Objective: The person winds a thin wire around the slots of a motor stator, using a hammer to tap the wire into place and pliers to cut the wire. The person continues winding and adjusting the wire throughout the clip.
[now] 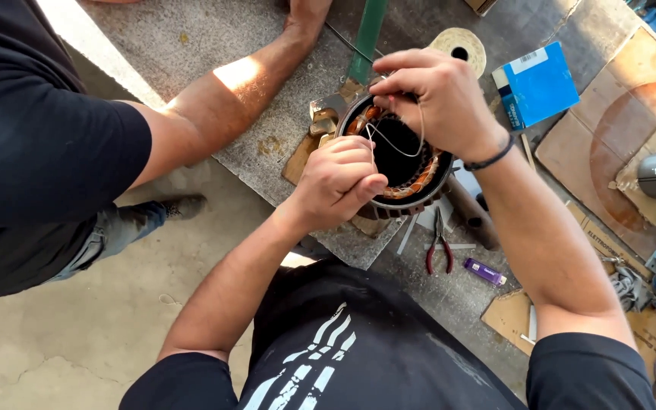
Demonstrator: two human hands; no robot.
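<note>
Your left hand (341, 176) is squeezing shut around a thin white string (396, 144). Your right hand (436, 97) is pinching the same string just above. Right under both hands is sitting the round metal ring (411, 199) with shiny orange wire (419, 176) wound inside. Red pliers (439, 244) are lying nearby.

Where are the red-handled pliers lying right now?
In the head view, the red-handled pliers lie on the table just below the motor stator, left of the small purple lighter.

Clutter I see around the bench

Red-handled pliers (439, 250) lie beside a purple lighter (484, 271); a blue box (537, 85) and tape roll (460, 47) sit farther off.
</note>
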